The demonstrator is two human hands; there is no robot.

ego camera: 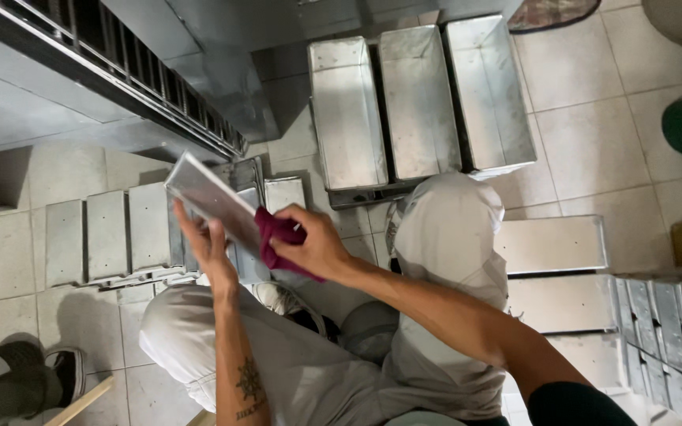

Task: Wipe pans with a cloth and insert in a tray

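My left hand [201, 241] grips a flat rectangular metal lid [207, 197] from below, holding it tilted above my knees. My right hand [313, 244] presses a dark red cloth [274, 233] against the lid's lower right end. Both forearms reach in from the bottom of the head view. I am seated, with light trousers [444, 260] and a shoe visible beneath the hands.
Three long open metal tins [420, 102] joined side by side stand on the tiled floor ahead. A row of flat metal lids [108, 237] lies at the left, more tins [672, 331] at the right. A metal rack [120, 71] fills the upper left. Another person's shoe [65, 371] is at lower left.
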